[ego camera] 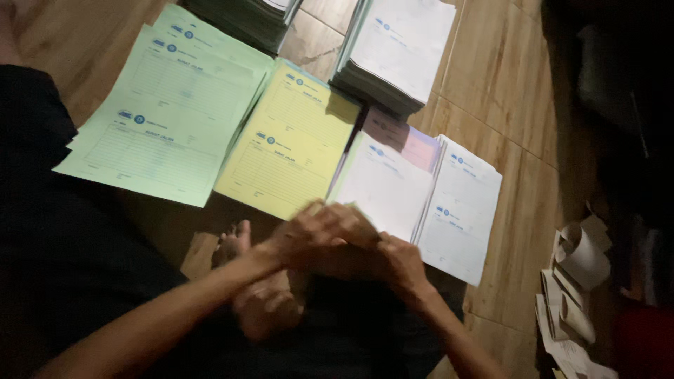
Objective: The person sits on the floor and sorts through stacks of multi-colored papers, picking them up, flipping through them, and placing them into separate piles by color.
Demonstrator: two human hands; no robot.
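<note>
Two hands, the left hand (319, 228) and right hand (397, 263), pinch the near edge of a thin, floppy white sheet (386, 186) just past their fingers; such light paper likely creases easily.

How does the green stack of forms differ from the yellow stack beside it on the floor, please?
The green stack is pale green and lies far left; the yellow stack is yellow and lies in the middle, nearer the hands. The green stack is fanned, with several sheet edges offset, while the yellow stack looks squarer. The green stack also spreads wider than the yellow stack. Both carry the same printed form layout and lie flat on the tiled floor.
</note>
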